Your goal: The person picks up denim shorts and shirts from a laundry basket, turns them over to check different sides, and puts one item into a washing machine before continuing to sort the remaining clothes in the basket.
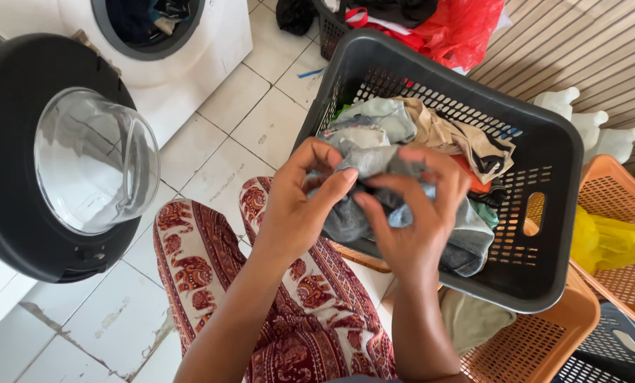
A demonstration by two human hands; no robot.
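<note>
My left hand [296,206] and my right hand [417,220] both grip a crumpled grey-blue garment [374,163] at the near edge of a dark grey laundry basket [544,234]. The garment hangs partly over the basket's rim. More clothes, beige, light blue and orange, lie piled inside the basket behind my hands. To the left stands a white front-loading washing machine [190,64] with its round door [55,156] swung open and dark clothes visible in the drum.
An orange basket [537,340] sits under and right of the grey one, holding a yellow bag [608,241]. Another dark basket with red cloth [459,28] stands at the back. My patterned red trousers [310,312] cover my knees over white floor tiles.
</note>
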